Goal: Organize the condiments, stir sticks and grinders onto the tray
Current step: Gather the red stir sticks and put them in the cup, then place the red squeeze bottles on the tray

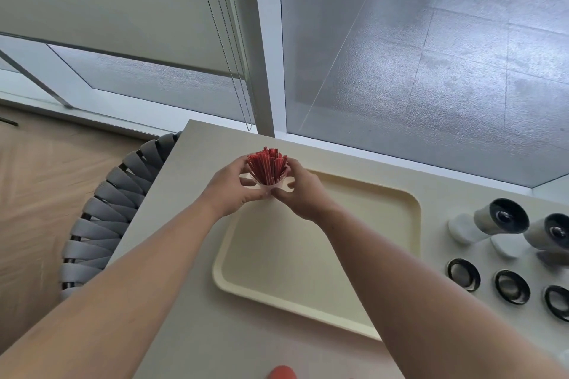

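A clear cup [272, 186] full of red stir sticks [268, 165] stands upright over the far left corner of the cream tray [397, 243]. My left hand [232, 191] grips the cup from the left and my right hand [303, 192] grips it from the right. Whether the cup touches the tray is hidden by my fingers. Two grey-and-white grinders [489, 221] [545, 232] stand to the right of the tray. In front of them stand three small black-rimmed condiment jars [463, 274] [512, 287] [557, 302].
The beige table [184, 301] ends at a window sill at the back. A grey woven chair [101, 218] sits off the table's left edge. A red-orange object [281, 372] pokes in at the bottom edge. Blind cords [237, 71] hang at the back.
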The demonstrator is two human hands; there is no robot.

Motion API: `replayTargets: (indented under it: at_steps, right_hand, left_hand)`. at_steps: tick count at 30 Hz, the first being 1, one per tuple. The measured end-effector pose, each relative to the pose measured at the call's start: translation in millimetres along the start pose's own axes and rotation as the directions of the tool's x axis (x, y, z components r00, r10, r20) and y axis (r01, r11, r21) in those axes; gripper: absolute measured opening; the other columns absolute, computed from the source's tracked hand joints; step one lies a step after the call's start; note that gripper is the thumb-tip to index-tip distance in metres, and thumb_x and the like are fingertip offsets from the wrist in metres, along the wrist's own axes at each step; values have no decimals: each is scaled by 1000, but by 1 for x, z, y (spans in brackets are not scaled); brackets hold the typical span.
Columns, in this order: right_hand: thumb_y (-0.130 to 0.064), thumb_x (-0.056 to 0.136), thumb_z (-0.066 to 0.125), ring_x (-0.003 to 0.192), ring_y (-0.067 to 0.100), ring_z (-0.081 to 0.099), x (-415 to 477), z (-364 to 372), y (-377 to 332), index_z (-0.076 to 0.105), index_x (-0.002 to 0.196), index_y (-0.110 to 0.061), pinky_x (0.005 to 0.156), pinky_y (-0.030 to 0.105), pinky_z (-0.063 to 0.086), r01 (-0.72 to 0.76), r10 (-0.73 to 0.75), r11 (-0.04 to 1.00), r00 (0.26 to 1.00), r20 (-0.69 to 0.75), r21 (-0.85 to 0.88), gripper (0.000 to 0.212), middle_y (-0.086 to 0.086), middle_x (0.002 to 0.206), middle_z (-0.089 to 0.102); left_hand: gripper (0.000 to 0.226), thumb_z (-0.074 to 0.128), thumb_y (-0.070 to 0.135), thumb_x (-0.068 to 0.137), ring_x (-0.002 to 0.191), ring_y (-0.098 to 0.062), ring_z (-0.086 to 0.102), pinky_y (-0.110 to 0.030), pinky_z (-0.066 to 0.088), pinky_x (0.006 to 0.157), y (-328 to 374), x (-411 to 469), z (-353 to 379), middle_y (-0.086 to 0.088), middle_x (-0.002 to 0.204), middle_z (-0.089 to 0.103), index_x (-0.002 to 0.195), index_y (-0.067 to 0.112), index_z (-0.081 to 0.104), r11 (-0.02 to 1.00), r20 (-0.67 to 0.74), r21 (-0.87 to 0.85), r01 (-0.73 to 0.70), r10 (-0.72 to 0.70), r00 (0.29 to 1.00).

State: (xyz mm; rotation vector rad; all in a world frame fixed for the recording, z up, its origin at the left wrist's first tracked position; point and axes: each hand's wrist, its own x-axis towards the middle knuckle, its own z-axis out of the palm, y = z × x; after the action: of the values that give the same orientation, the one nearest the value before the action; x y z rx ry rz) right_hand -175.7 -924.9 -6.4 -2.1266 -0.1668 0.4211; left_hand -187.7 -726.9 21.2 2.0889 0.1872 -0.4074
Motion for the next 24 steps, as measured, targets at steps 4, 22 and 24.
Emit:
replayTargets:
  at_steps: [4,22,24]
  right_hand:
    - [-32,85,75,118,20,58,-6,-3,2,30,153,-31,87,31,51,-37,38,999,999,10,-22,81,-4,136,59]
    - [-43,89,71,117,20,60,-142,-81,-11,48,143,-25,102,43,49,29,-29,992,1000,6,-123,61,-2,131,62]
    - [-44,90,70,115,19,61,-168,-87,-10,51,140,-26,102,43,50,59,-56,991,998,35,-119,57,-3,130,63]
  left_hand:
    - [97,97,34,63,106,-8,67,-25,53,85,0,-8,-2,11,126,61,145,39,46,999,-18,0,38,-38,999]
    - [81,91,21,75,110,-16,67,-35,53,96,20,-174,-18,-4,132,62,145,18,51,985,-155,29,168,-162,975]
    - [70,88,18,78,111,-17,67,-34,52,96,21,-205,-9,-3,128,64,140,19,56,987,-173,30,156,-148,974]
